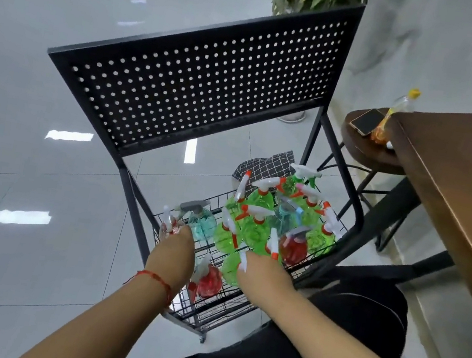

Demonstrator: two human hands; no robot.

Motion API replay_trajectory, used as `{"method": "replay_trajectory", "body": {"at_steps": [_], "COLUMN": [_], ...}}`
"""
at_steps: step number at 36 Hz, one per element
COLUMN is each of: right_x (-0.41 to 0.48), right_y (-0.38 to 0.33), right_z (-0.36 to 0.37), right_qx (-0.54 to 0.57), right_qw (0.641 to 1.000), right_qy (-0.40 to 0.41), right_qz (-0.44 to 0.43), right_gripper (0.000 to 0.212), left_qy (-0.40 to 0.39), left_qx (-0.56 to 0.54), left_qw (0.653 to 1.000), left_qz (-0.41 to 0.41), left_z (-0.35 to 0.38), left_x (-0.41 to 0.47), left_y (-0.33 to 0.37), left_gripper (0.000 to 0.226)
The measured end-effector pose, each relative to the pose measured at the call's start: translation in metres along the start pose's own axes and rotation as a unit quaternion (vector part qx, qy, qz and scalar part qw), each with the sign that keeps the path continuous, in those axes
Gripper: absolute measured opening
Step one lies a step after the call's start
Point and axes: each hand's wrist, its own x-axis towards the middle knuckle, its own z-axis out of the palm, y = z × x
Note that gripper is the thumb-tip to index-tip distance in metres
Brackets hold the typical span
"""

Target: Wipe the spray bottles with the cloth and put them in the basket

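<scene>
1. The black wire basket [225,308] sits low, near the floor, under a black panel full of small holes [200,85]
2. Lots of spray bottles [254,229] stand and lean close together in the basket. Most are green, some are red and some are blue-green
3. A black cloth with white squares [265,165] lies at the far end of the basket, just behind the bottles
4. The left hand [174,249] reaches down into the left side of the basket, right at a clear bottle with a white top [169,225]. Its fingers are hidden behind the hand, so I cannot tell if the grip is wide, narrow or holding the bottle
5. The right hand [264,271] reaches down beside it, right at a green bottle [230,268]. Its fingers are hidden too, so I cannot tell its grip
6. A red bottle [210,280] lies in the basket between the two arms
7. A red string [161,282] goes round the left wrist
8. A brown tabletop [461,185] is on the right, and a round stool [367,152] beside it carries a phone [366,121]
</scene>
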Motion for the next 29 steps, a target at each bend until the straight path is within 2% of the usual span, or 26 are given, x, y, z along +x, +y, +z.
{"method": "replay_trajectory", "body": {"at_steps": [6, 9, 12, 14, 17, 20, 22, 24, 27, 29], "right_x": [0.010, 0.014, 0.011, 0.006, 0.004, 0.008, 0.008, 0.009, 0.015, 0.019], "right_y": [-0.020, -0.022, -0.017, -0.014, -0.004, 0.019, 0.034, 0.042, 0.044, 0.045], "right_z": [-0.006, -0.006, -0.009, -0.017, -0.039, -0.065, -0.072, -0.067, -0.056, -0.052], "right_qx": [0.032, 0.043, 0.009, -0.028, -0.013, 0.009, 0.008, -0.009, -0.005, -0.002], "right_qw": [0.999, 0.998, 0.998, 0.994, 0.981, 0.968, 0.975, 0.984, 0.990, 0.991], "right_qy": [0.022, 0.040, 0.062, 0.099, 0.185, 0.249, 0.222, 0.170, 0.125, 0.122], "right_qz": [-0.003, 0.001, -0.011, -0.029, -0.055, -0.010, 0.030, 0.046, 0.058, 0.054], "right_gripper": [0.030, 0.034, 0.045, 0.047, 0.041, 0.027, 0.022, 0.026, 0.025, 0.021], "left_qy": [0.020, 0.055, 0.104, 0.118, 0.094, 0.065, 0.067, 0.071, 0.060, 0.043], "left_qx": [0.026, 0.058, 0.040, 0.041, 0.077, 0.123, 0.142, 0.136, 0.087, 0.062], "left_qw": [0.999, 0.996, 0.993, 0.991, 0.990, 0.987, 0.985, 0.987, 0.994, 0.997], "left_qz": [0.008, 0.038, 0.048, 0.039, 0.067, 0.078, 0.068, 0.053, 0.025, 0.013], "left_z": [-0.002, -0.015, -0.037, -0.052, -0.059, -0.052, -0.047, -0.045, -0.047, -0.048], "left_x": [0.007, 0.009, 0.025, 0.042, 0.069, 0.087, 0.096, 0.100, 0.099, 0.097], "left_y": [0.000, 0.002, -0.006, -0.011, -0.011, -0.009, -0.007, -0.002, 0.010, 0.014], "left_gripper": [0.054, 0.051, 0.049, 0.041, 0.033, 0.033, 0.038, 0.038, 0.030, 0.028]}}
